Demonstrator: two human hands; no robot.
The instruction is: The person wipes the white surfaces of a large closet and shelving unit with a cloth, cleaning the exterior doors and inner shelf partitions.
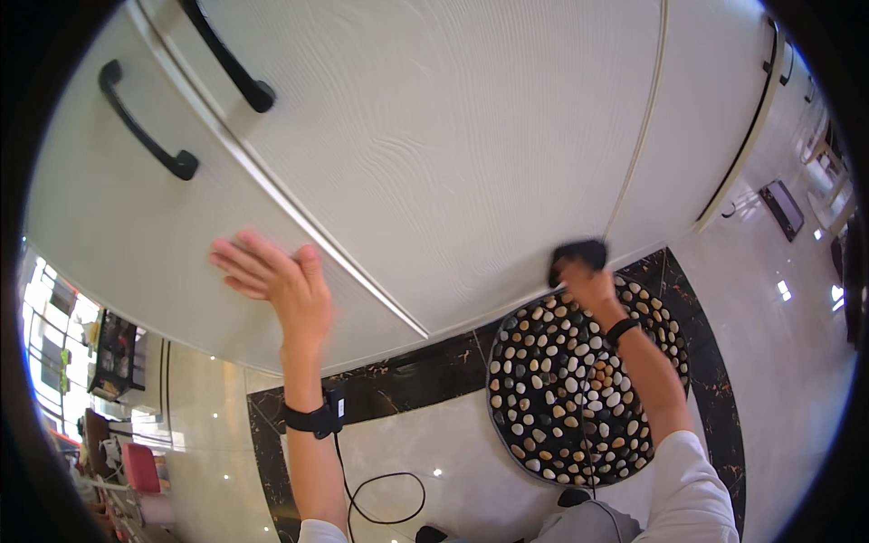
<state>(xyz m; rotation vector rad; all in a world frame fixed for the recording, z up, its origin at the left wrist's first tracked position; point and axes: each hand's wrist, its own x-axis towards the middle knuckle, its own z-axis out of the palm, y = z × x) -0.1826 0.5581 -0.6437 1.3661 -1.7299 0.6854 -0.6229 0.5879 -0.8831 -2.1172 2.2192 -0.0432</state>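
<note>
My right hand (589, 284) grips a dark, blurred cloth or pad (585, 252) close to the lower edge of a wide white cabinet door (434, 149) with a wood-grain surface. Whether the pad touches the door is hard to tell. My left hand (282, 278) is empty, its fingers spread in front of the narrower left door (156, 224). A pale seam runs between the two doors, just right of that hand. One black handle (146, 129) is on the left door, and another black handle (234, 64) is on the wide door.
A round pebble mat (543, 400) lies on the floor below my right hand. Black marble edging (407, 387) borders the pale floor tiles. A thin cable (387, 475) hangs from my left wristband and loops. A red chair back (141, 468) and dark shelf (115, 353) stand at left.
</note>
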